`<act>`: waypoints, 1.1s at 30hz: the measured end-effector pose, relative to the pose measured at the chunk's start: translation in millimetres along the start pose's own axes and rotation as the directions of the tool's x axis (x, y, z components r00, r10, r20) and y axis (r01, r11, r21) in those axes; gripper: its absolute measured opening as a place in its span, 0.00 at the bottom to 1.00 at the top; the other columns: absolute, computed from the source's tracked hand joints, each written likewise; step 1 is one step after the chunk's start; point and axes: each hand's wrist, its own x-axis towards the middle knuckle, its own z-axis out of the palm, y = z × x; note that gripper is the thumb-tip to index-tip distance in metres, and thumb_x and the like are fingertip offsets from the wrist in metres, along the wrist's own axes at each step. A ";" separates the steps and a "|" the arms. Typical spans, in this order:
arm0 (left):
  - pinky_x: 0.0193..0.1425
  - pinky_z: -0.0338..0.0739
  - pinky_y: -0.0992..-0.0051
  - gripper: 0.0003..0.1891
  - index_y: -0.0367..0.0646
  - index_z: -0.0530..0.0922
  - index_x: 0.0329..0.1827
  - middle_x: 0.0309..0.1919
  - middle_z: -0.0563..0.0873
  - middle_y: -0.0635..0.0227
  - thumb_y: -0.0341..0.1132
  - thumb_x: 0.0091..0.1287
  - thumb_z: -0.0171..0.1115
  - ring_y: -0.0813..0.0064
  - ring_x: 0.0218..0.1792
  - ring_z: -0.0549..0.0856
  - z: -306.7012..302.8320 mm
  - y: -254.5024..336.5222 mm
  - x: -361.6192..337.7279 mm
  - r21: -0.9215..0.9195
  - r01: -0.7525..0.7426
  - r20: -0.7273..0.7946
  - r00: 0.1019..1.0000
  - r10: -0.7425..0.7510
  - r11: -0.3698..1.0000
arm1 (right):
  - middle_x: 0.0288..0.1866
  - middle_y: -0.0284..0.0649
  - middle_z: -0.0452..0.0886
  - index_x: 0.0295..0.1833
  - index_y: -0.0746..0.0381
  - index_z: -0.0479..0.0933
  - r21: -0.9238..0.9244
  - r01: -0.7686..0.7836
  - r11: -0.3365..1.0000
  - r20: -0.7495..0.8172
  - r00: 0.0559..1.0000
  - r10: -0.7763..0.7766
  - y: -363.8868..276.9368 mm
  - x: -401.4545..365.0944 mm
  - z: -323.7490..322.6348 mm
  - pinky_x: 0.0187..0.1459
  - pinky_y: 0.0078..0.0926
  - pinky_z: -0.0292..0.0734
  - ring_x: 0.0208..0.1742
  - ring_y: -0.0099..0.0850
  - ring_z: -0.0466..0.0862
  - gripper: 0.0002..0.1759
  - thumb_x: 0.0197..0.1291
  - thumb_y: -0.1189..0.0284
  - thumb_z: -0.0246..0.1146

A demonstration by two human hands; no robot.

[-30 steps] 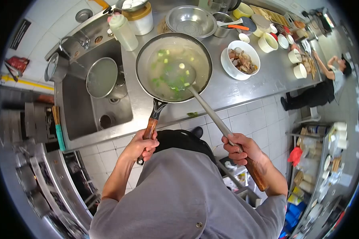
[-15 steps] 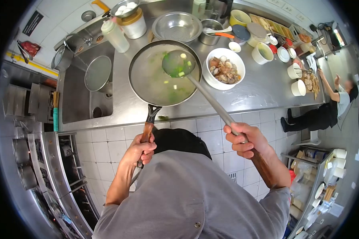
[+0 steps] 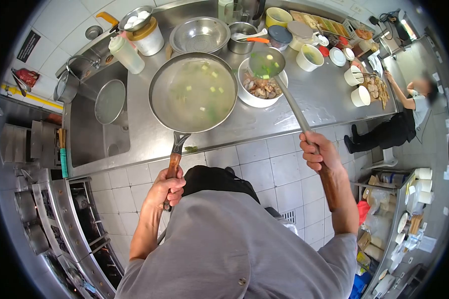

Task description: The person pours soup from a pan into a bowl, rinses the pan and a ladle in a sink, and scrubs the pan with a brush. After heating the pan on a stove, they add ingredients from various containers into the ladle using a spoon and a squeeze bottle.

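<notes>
My left hand (image 3: pixel 165 188) is wrapped round the wooden handle of a frying pan (image 3: pixel 157 112). Cloudy broth (image 3: pixel 184 99) with pale green-white pieces and leafy greens fills much of the pan, which is over the counter's front part. My right hand (image 3: pixel 319 150) grips the long handle of a ladle (image 3: pixel 294 105), its wooden end lying along my forearm. The ladle's bowl, holding broth and greens, hangs over a white bowl (image 3: pixel 244 96) and hides its upper right part. What look like clams in the shell (image 3: pixel 264 89) lie in that bowl.
A sink (image 3: pixel 87 142) with a strainer lies left. Behind the pan stand a squeeze bottle (image 3: pixel 127 56), a steel basin (image 3: pixel 199 31) and a steel pot (image 3: pixel 241 46). Tubs and white cups (image 3: pixel 360 96) line the right side. Another person (image 3: pixel 414 102) works at the counter's far right end.
The ladle has moved right, from over the pan to over the white bowl, carrying broth and greens. My left hand still holds the pan, and the whole view has shifted slightly.
</notes>
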 end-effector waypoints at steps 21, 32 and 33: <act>0.06 0.54 0.81 0.12 0.46 0.67 0.38 0.16 0.66 0.77 0.23 0.59 0.62 0.88 0.08 0.62 -82.5 57.6 -36.4 0.159 0.028 0.065 0.997 -0.039 0.987 | 0.21 0.29 0.65 0.41 0.60 0.68 -0.377 0.247 0.893 -0.209 0.916 -0.342 133.4 14.1 84.9 0.12 0.20 0.62 0.12 0.18 0.66 0.11 0.76 0.65 0.55; 0.08 0.57 0.78 0.13 0.46 0.67 0.37 0.15 0.67 0.77 0.21 0.58 0.63 0.85 0.09 0.65 -76.6 36.5 -45.9 0.062 -0.056 -0.049 0.997 0.059 0.996 | 0.23 0.26 0.64 0.44 0.58 0.72 -0.040 0.026 0.999 0.059 0.998 -0.024 101.8 37.0 87.8 0.12 0.16 0.55 0.15 0.14 0.59 0.11 0.76 0.62 0.54; 0.09 0.57 0.78 0.13 0.46 0.67 0.37 0.15 0.67 0.77 0.21 0.58 0.63 0.85 0.09 0.65 -74.2 32.9 -45.4 0.045 -0.056 -0.059 0.997 0.058 0.997 | 0.23 0.26 0.64 0.44 0.58 0.72 -0.060 0.022 0.998 0.044 0.999 -0.019 95.3 34.2 88.9 0.12 0.16 0.55 0.14 0.14 0.59 0.11 0.76 0.62 0.54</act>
